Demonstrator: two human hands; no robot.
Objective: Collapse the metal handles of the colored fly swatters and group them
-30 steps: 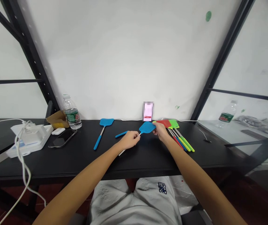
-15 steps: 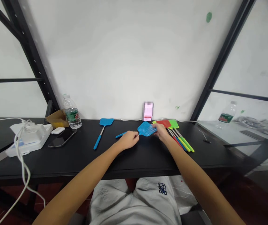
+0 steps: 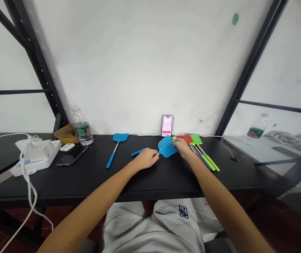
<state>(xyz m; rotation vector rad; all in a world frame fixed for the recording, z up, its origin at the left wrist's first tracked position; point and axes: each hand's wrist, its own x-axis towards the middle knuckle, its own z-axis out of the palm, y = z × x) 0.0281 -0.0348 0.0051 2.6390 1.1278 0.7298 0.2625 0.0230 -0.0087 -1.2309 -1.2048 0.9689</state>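
A blue fly swatter [image 3: 167, 146] with a perforated paddle is held above the black table between both hands. My left hand [image 3: 147, 159] is closed round its shaft near the paddle, and the blue handle sticks out behind the fingers. At the paddle's right edge, my right hand [image 3: 182, 147] pinches the blue plastic with thumb and fingers. To the left lies another blue fly swatter [image 3: 120, 137], its handle toward me. Just right of my right hand, several fly swatters [image 3: 196, 140] with red and green paddles lie together, their coloured handles pointing toward me.
A phone with a blurred screen [image 3: 167, 125] leans on the wall. At left are a water bottle [image 3: 83, 130], a cardboard box [image 3: 65, 133], a dark phone [image 3: 72, 155], a white case [image 3: 67, 147] and a white power strip with cables [image 3: 38, 154]. A clear panel [image 3: 279, 147] stands at right.
The held swatter's paddle has tilted to face me more, and both hands have shifted slightly right. My grip on it is the same. The view has also moved a little.
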